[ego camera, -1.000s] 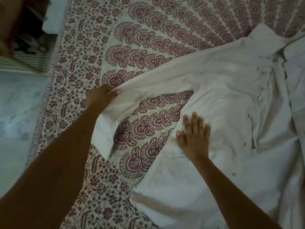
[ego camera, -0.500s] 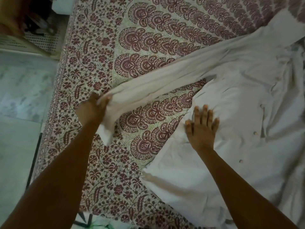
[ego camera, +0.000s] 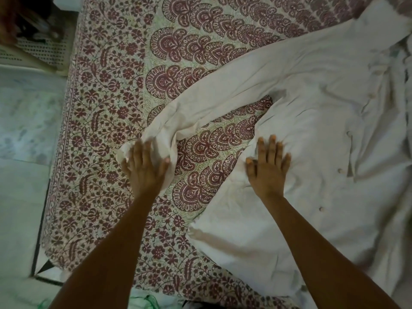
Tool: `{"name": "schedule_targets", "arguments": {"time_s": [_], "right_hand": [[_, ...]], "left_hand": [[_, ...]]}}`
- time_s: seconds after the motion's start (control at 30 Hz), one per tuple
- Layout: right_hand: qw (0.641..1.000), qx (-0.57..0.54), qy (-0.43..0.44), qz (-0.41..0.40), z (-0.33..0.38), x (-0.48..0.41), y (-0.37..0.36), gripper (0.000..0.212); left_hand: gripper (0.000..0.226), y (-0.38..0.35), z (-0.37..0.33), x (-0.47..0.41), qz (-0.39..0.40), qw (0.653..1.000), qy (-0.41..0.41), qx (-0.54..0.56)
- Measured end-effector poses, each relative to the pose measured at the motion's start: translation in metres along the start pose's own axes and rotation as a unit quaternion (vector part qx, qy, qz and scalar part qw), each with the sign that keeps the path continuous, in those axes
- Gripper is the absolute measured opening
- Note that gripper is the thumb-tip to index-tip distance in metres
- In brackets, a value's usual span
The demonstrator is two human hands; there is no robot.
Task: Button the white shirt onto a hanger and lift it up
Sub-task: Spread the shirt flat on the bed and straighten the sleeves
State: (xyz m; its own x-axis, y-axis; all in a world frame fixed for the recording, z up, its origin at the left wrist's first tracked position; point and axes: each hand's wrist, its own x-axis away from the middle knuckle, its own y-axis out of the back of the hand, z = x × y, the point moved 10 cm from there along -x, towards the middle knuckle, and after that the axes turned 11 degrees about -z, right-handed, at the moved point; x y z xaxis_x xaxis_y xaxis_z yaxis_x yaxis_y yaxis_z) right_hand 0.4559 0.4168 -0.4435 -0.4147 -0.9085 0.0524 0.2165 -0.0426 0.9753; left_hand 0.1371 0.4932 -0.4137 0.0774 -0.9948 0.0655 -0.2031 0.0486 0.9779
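The white shirt [ego camera: 312, 121] lies spread on a patterned bedspread, its button row running down the right side. Its long sleeve [ego camera: 223, 92] stretches out to the left and bends near the cuff. My left hand [ego camera: 146, 168] lies flat on the cuff end of that sleeve, fingers spread, pressing it to the bed. My right hand [ego camera: 267, 168] rests flat on the shirt's body near its left side seam, fingers apart. No hanger is in view.
The maroon and cream bedspread [ego camera: 116, 112] covers the bed; its left edge drops to a pale marble floor [ego camera: 22, 152]. A white perforated basket [ego camera: 42, 50] stands at the upper left beside the bed.
My left hand has let go of the pinched sleeve and laid it down, and now presses flat on the cuff nearer to me. My right hand stays flat on the shirt body.
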Motion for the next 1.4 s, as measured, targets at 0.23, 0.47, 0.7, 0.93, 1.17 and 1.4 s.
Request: {"name": "schedule_targets", "arguments": {"time_s": [0.23,0.47,0.7,0.93,1.17,1.4], "right_hand": [[1.0,0.01,0.004,0.001,0.0,0.002,-0.001,0.062],[1.0,0.002,0.012,0.011,-0.001,0.001,0.0,0.064],[1.0,-0.01,0.003,0.019,-0.001,0.002,0.001,0.066],[0.999,-0.004,0.028,0.016,-0.003,0.004,0.002,0.064],[0.999,0.003,0.032,0.004,-0.003,0.003,0.002,0.063],[1.0,-0.002,0.029,-0.001,-0.004,0.004,0.002,0.062]], "left_hand": [[0.076,-0.016,-0.001,0.04,0.016,0.998,-0.013,-0.057],[0.049,0.047,0.03,-0.007,-0.159,0.985,0.06,-0.014],[0.042,0.013,0.02,-0.001,0.011,0.998,-0.062,-0.003],[0.044,0.045,0.056,-0.034,-0.1,0.983,0.148,-0.047],[0.021,0.059,0.065,-0.058,-0.08,0.937,0.237,0.244],[0.068,0.042,0.095,-0.056,0.019,0.961,0.269,0.058]]}}
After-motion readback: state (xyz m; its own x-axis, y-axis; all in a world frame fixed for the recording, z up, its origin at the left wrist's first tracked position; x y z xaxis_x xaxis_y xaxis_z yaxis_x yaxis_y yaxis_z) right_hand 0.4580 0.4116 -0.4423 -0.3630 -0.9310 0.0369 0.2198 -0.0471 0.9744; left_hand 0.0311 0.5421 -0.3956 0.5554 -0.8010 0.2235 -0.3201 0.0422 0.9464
